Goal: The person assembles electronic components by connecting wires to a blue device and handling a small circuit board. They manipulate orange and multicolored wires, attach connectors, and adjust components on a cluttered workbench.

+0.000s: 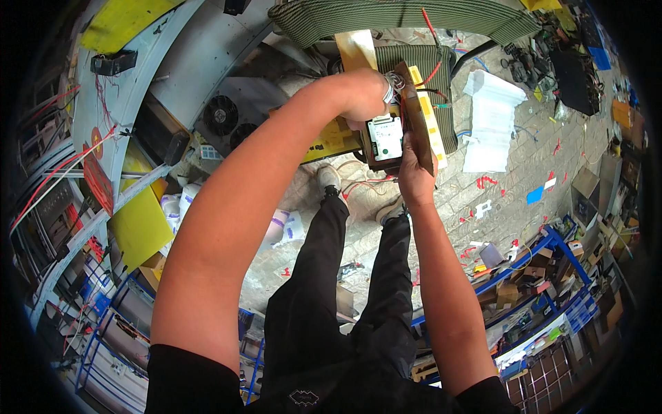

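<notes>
A small brown box (416, 114), probably cardboard, stands open above my feet. Inside it shows a flat device with a white label (385, 136) and a green dot, much like a hard drive. My right hand (416, 178) is closed round the box's right side, thumb inside and the other fingers hidden behind the panel. At the box's far left, my left hand (364, 95) is curled in beside some silvery strands (393, 85); its fingertips are mostly hidden, so I cannot make out what they grip.
Beyond the box lies a green striped cushion (407, 22), with red cable (431, 27) by it. A white sheet (491, 121) and red scraps lie on the paved floor. Dark fans (221, 114) stand at left. A blue-framed rack (552, 241) is at right.
</notes>
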Demonstrator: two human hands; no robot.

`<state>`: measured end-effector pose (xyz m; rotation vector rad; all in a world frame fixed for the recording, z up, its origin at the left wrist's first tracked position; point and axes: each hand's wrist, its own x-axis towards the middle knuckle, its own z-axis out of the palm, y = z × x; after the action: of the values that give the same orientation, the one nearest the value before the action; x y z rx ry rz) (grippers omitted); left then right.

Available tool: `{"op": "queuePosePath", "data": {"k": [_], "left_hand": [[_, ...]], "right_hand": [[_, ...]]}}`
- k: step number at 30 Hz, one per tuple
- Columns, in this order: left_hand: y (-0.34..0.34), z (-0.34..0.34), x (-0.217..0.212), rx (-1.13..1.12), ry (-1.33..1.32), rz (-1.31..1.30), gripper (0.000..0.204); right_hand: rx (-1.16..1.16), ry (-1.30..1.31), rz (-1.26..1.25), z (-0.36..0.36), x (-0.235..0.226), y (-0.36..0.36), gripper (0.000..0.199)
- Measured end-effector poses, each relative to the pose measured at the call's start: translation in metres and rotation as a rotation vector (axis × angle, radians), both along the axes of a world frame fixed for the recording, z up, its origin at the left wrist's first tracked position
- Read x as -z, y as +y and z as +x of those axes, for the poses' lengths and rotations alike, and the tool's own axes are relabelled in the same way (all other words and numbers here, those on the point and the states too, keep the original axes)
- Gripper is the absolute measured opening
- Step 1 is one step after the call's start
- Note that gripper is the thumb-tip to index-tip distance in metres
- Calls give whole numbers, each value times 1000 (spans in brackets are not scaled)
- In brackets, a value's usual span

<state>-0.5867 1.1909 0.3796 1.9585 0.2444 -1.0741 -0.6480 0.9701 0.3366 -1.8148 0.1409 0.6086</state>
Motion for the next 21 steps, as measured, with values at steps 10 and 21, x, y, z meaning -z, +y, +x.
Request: {"op": "queuePosePath", "data": {"k": [10, 21], "left_hand": [[-2, -1, 4, 41, -21, 39, 27], [-2, -10, 10, -87, -4, -25, 24]], "right_hand": [[10, 35, 20, -1, 1, 0, 34], [41, 1, 98, -5, 6, -2, 34]]}}
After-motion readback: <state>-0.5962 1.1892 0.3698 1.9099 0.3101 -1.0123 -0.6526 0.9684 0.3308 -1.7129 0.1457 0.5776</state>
